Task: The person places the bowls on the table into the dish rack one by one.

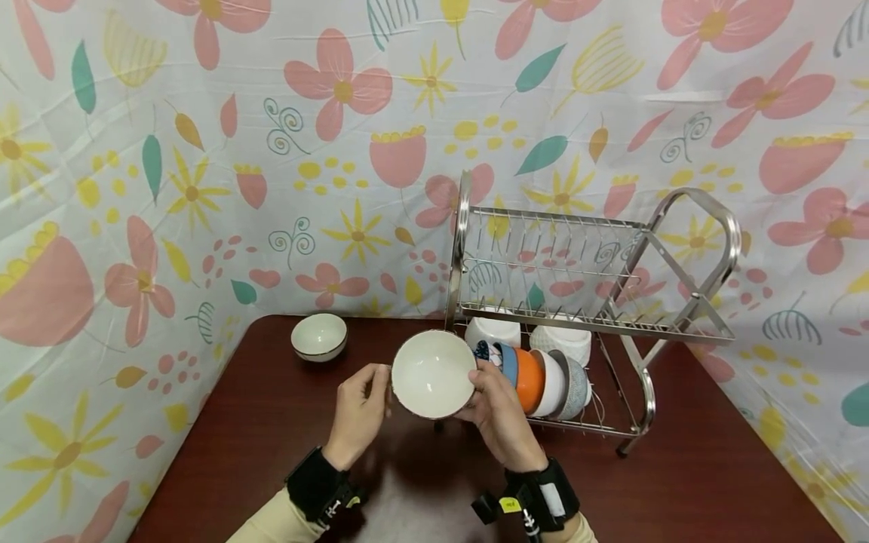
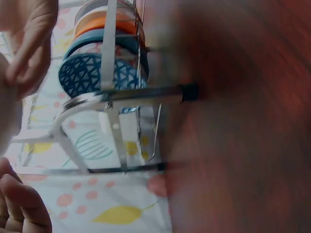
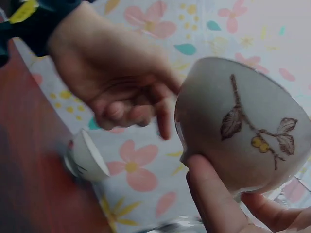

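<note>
A white bowl (image 1: pixel 433 375) with a thin dark rim is held up above the table, its inside facing the head camera. My right hand (image 1: pixel 501 415) grips its right side and underside. A brown branch with leaves and yellow berries decorates the bowl's outside (image 3: pixel 257 121) in the right wrist view. At the bowl's left edge is my left hand (image 1: pixel 360 413), its fingers loosely bent; the thumb side meets the rim, and contact is partly hidden. A similar white bowl (image 1: pixel 319 337) stands on the table at the back left.
A two-tier metal dish rack (image 1: pixel 543 309) stands at the back right. Its lower tier holds a row of tilted bowls, including an orange bowl (image 1: pixel 529 381), and white bowls (image 1: pixel 560 345) behind. The brown table (image 1: pixel 271 422) meets a flowered cloth (image 1: pixel 224 151) behind.
</note>
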`<state>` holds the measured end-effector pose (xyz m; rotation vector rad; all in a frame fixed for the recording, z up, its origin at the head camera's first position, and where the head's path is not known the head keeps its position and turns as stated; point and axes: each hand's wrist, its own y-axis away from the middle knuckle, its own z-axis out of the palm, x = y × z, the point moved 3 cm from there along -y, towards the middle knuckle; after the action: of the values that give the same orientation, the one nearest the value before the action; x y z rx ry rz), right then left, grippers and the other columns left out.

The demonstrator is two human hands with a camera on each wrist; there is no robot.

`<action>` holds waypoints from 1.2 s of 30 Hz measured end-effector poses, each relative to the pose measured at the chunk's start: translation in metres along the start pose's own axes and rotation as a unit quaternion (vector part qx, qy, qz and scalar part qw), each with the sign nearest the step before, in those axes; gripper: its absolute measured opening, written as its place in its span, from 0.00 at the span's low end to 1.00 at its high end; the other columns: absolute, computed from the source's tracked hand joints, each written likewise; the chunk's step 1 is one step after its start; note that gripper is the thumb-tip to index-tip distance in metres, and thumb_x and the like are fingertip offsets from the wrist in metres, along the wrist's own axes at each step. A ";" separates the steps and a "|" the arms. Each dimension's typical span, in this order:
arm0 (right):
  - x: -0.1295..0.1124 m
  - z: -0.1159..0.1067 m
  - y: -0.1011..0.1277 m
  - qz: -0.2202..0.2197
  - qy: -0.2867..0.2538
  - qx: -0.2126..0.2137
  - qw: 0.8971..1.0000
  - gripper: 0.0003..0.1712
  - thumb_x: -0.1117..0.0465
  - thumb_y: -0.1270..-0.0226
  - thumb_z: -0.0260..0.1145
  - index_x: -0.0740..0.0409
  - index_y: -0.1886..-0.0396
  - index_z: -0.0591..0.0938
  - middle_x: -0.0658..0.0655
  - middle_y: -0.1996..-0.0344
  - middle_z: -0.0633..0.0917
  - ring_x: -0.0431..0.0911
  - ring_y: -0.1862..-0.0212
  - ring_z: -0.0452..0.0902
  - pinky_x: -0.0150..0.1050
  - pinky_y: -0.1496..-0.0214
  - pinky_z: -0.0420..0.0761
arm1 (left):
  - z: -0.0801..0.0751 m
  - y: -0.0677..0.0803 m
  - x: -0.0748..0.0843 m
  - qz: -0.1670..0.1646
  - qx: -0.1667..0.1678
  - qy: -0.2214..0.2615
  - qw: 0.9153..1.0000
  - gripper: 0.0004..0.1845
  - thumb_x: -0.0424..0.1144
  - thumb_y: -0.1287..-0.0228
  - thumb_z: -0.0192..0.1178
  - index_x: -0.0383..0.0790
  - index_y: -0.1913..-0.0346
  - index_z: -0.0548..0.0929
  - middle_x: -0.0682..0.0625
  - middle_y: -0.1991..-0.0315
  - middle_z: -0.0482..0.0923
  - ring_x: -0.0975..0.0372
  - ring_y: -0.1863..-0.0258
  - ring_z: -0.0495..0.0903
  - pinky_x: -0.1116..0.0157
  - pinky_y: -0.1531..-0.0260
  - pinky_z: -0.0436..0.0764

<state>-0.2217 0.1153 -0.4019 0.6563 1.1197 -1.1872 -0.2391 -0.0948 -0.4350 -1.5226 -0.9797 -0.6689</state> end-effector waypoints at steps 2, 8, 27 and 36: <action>-0.006 -0.004 0.001 -0.010 0.003 -0.008 1.000 0.27 0.59 0.25 0.47 0.66 0.33 0.57 0.59 0.46 0.75 0.49 0.53 0.81 0.50 0.55 0.81 | 0.008 0.001 -0.004 0.000 -0.001 -0.011 1.000 0.09 0.36 0.27 0.51 0.43 0.64 0.82 0.51 0.81 0.74 0.63 0.84 0.73 0.67 0.81 0.72; -0.029 -0.019 0.008 -0.038 0.045 0.010 0.998 0.26 0.58 0.24 0.46 0.68 0.33 0.59 0.61 0.46 0.73 0.50 0.53 0.80 0.50 0.58 0.82 | 0.033 0.004 -0.015 0.003 -0.007 -0.048 0.999 0.06 0.33 0.34 0.60 0.43 0.57 0.83 0.57 0.67 0.78 0.67 0.71 0.76 0.68 0.70 0.77; -0.081 -0.048 0.036 -0.052 0.310 0.194 0.929 0.20 0.55 0.27 0.57 0.63 0.43 0.72 0.61 0.54 0.76 0.45 0.61 0.80 0.41 0.65 0.82 | 0.077 0.005 -0.026 -0.021 -0.037 -0.041 0.998 0.07 0.36 0.33 0.59 0.38 0.57 0.84 0.51 0.62 0.83 0.61 0.63 0.81 0.64 0.62 0.78; -0.096 -0.049 0.050 -0.064 0.495 0.315 0.808 0.24 0.43 0.40 0.68 0.51 0.49 0.77 0.54 0.62 0.81 0.43 0.61 0.76 0.33 0.67 0.74 | 0.077 0.006 -0.027 -0.014 -0.041 -0.046 0.998 0.07 0.37 0.31 0.58 0.39 0.57 0.83 0.52 0.62 0.82 0.61 0.62 0.80 0.64 0.63 0.77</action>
<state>-0.1881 0.2097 -0.3375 1.8934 1.6284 -1.3605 -0.2547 -0.0256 -0.4754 -1.6270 -1.0563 -0.6713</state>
